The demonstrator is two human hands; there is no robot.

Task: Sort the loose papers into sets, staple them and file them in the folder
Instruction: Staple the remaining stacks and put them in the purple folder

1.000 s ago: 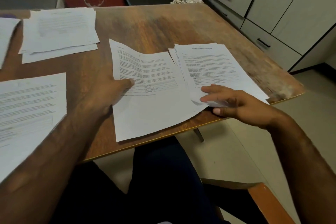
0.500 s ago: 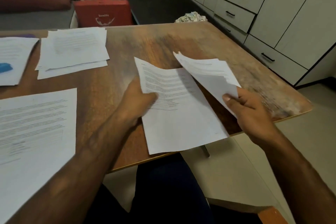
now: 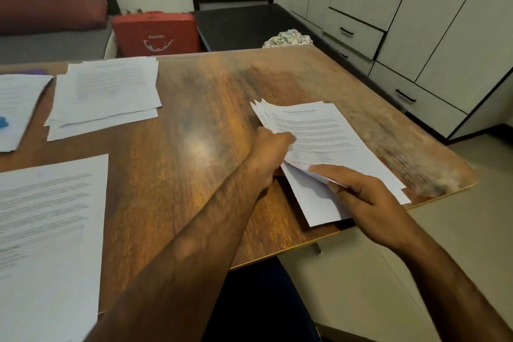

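Over at the right-hand near corner of the table (image 3: pixel 200 125), both hands are on one fanned set of papers (image 3: pixel 327 133). Its long axis runs from the middle of the table out toward that corner, slanting away to the person's right. The heading is at the far end and the blank foot at the near end.

The left hand (image 3: pixel 270 154) has reached across the body and grips the set's left long edge about halfway down, thumb on top and fingers curled under. The right hand (image 3: pixel 363 197) is the nearer one. It holds the near short end, with one digit laid straight along the top page and the rest tucked beneath, which looks to me like a pinch.

Squaring up seems to be what the next move turns on. The far corners are splayed into a fan, and a bottom sheet (image 3: pixel 316 203) pokes out at the near end, hanging over the table's edge and lying askew to the pages above. To my eye the sheets need tapping level along that long axis before any staple goes in.

Other paper lies well apart to the left: a loose pile (image 3: pixel 108 91) at the far side, and a single printed page (image 3: pixel 47 230) close by.

Much is hard to tell. Motion blurs the print, and I cannot count the sheets in the set. A small blue object (image 3: pixel 2 122) is cut off by the left border — a stapler perhaps, though I cannot say. No folder shows plainly — only a red case (image 3: pixel 156 33) beyond the table.
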